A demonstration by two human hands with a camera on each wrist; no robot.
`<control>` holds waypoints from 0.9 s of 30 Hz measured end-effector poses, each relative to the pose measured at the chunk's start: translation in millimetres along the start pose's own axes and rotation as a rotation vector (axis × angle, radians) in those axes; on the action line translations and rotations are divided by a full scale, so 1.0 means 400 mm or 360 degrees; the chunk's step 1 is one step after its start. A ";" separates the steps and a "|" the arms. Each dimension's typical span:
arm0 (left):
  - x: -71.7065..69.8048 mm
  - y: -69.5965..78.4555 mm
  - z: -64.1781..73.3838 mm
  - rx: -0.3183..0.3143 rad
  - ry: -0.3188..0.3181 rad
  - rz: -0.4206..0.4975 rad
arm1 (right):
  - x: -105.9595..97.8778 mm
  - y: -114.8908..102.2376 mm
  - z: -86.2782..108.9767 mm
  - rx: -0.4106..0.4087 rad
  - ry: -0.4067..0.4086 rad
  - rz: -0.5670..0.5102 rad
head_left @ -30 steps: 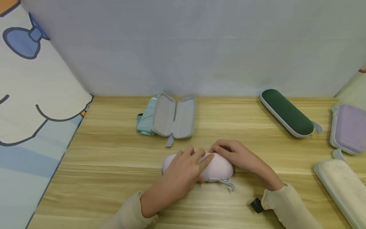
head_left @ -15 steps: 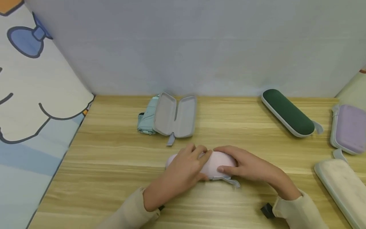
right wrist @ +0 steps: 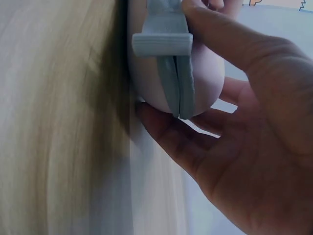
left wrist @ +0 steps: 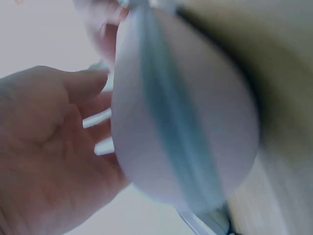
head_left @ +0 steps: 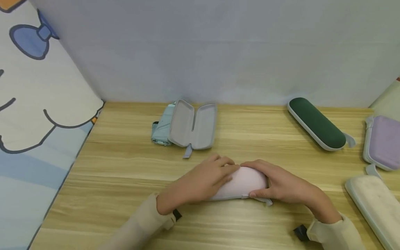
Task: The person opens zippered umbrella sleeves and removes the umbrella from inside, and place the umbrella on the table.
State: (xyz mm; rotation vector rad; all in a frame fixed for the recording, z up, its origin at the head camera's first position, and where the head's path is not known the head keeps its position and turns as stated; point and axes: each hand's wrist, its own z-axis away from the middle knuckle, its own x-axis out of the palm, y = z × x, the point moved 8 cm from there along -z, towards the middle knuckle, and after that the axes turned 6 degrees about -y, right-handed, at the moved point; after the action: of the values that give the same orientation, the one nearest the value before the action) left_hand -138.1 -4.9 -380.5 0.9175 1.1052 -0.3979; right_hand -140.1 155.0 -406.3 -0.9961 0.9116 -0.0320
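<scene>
A pale pink glasses case [head_left: 247, 182] with a grey-green zipper lies lengthwise on the wooden table. My right hand [head_left: 282, 184] grips its right end, thumb on the front side and fingers round the back. In the right wrist view a grey zipper pull [right wrist: 163, 44] hangs at that end, and a thin dark line runs between the zipper's edges. My left hand [head_left: 203, 178] lies over the left part of the case with its fingers stretched across the top, hiding that part from the head view. The case's rounded left end [left wrist: 220, 117] shows in the left wrist view.
Behind stands an unfolded grey case [head_left: 204, 126], against a folded teal umbrella [head_left: 163, 128]. To the right are a dark green case [head_left: 317, 123], a purple case [head_left: 384, 142] and a cream case [head_left: 373, 205]. A grey-white cloth backdrop [head_left: 200, 52] rises behind the table.
The pink case has shifted slightly right. My right hand has gone from its back edge to a grip round its right end. My left hand has stayed over it, fingers now flatter.
</scene>
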 end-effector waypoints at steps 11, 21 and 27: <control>-0.002 -0.103 -0.064 0.0099 -0.0350 0.0535 | 0.004 0.020 0.003 0.0025 -0.0024 -0.0090; 0.011 -0.126 -0.092 0.0069 -0.0307 0.0560 | 0.003 0.017 0.003 0.0001 -0.0013 -0.0086; 0.027 -0.133 -0.104 0.0066 -0.0289 0.0543 | 0.006 0.017 0.002 0.0011 -0.0025 -0.0100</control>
State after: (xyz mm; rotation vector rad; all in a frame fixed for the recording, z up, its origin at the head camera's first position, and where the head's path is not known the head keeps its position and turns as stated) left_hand -194.5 -1.5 -419.2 1.0631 0.7594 -0.2177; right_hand -140.4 158.6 -412.6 -1.0172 0.8649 -0.0801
